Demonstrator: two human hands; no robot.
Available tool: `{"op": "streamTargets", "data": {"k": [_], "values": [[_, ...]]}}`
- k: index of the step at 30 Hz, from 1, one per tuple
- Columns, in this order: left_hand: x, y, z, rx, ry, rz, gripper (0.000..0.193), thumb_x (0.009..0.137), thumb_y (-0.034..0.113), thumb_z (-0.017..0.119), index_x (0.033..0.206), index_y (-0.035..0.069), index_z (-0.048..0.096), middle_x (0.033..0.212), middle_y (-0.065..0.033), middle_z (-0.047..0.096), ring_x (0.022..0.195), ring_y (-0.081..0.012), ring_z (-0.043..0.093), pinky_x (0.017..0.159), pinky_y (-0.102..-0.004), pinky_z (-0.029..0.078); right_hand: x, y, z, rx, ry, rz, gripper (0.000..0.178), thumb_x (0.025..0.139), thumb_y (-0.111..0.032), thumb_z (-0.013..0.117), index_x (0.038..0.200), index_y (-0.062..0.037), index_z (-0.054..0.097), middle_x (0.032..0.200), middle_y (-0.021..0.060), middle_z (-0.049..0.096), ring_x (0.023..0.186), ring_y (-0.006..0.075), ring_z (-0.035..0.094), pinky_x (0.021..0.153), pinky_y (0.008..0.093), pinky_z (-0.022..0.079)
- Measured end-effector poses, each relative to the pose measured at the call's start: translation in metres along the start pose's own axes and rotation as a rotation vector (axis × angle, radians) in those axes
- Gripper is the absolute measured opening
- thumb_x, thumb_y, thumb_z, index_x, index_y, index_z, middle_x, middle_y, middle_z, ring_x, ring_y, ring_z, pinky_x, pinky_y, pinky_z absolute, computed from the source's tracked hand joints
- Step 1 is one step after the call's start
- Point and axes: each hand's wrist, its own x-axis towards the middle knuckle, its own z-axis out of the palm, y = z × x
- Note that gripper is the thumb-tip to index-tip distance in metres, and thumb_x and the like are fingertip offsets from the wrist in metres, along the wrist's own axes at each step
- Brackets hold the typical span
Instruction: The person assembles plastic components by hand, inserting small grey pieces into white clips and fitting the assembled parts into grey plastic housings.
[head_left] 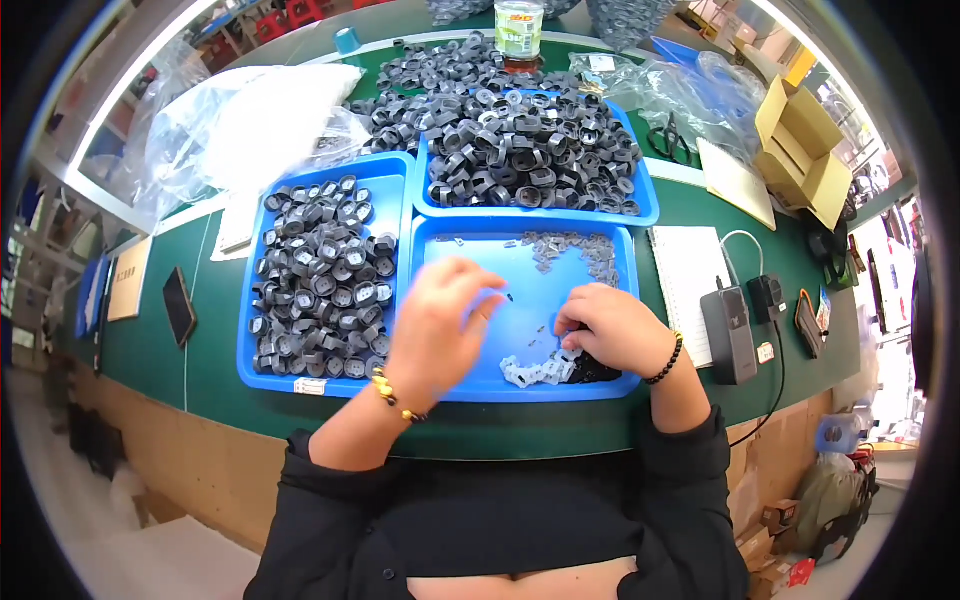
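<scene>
Presumably light, stiff, slippery: whitish pieces (549,371), best edge-pinched. Left hand (436,325) half-curled, right hand (622,328) bent-fingered; cannot tell either's grasp.

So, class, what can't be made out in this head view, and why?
Head view:
Left hand: motion-blurred; whether it holds anything is unclear.
Right hand: its own fingers hide any held piece.
Black pieces: too small for shapes to show.
Plastic bag: cut off by top edge.

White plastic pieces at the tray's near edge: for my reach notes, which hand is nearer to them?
Right. The right hand is close to the white plastic pieces, just beyond them and slightly right; the left hand is farther off, to their left.
</scene>
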Motion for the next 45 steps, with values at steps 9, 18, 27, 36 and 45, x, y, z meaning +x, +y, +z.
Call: {"op": "streamTargets", "data": {"k": [9,18,27,36,45], "values": [[-0.016,0.008,0.04,-1.34,-0.366,-0.66,0.035,0.096,0.016,0.055,0.126,0.0,0.047,0.112,-0.0122,0.059,0.099,-0.0197,0.062,0.087,-0.0321,0.051,0.007,-0.022,-0.016,0.672,0.272,0.065,0.024,0.074,-0.003,0.074,0.097,-0.0072,0.068,0.083,0.0061,0.066,0.074,0.0175,0.061,0.066,0.0283,0.048],[-0.015,-0.002,0.036,-1.427,-0.265,-0.667,0.032,0.09,0.012,0.066,0.117,-0.002,0.056,0.099,-0.0089,0.064,0.083,-0.0138,0.062,0.075,-0.0271,0.051,0.013,-0.002,-0.013,0.553,0.508,0.055,0.018,0.078,0.0,0.07,0.095,-0.006,0.073,0.089,0.0092,0.07,0.079,0.0185,0.065,0.069,0.027,0.05],[-0.014,0.002,0.035,-1.322,-0.173,-0.807,0.027,0.09,0.006,0.06,0.116,-0.002,0.06,0.097,-0.0057,0.063,0.085,-0.0142,0.063,0.079,-0.0285,0.053,0.021,0.046,-0.007,-0.319,0.646,0.06,0.01,0.071,-0.007,0.071,0.081,-0.0075,0.071,0.08,0.0059,0.063,0.085,0.0269,0.057,0.075,0.0365,0.048],[-0.014,0.005,0.031,-1.463,-0.183,-0.823,0.033,0.089,0.004,0.058,0.121,-0.005,0.056,0.098,-0.0091,0.064,0.087,-0.0163,0.065,0.084,-0.0285,0.052,0.031,0.047,0.0,-0.499,0.523,0.014,0.005,0.073,-0.01,0.068,0.076,-0.0091,0.064,0.081,0.003,0.061,0.083,0.0227,0.057,0.073,0.0356,0.047],[-0.015,0.004,0.029,-1.47,-0.139,-0.825,0.034,0.09,0.006,0.06,0.122,-0.004,0.057,0.102,-0.0097,0.064,0.091,-0.0179,0.064,0.086,-0.03,0.051,0.017,-0.008,0.002,0.732,0.376,0.109,0.011,0.089,-0.007,0.063,0.097,0.0001,0.064,0.089,0.0045,0.067,0.081,0.0098,0.063,0.071,0.0245,0.05]]}}
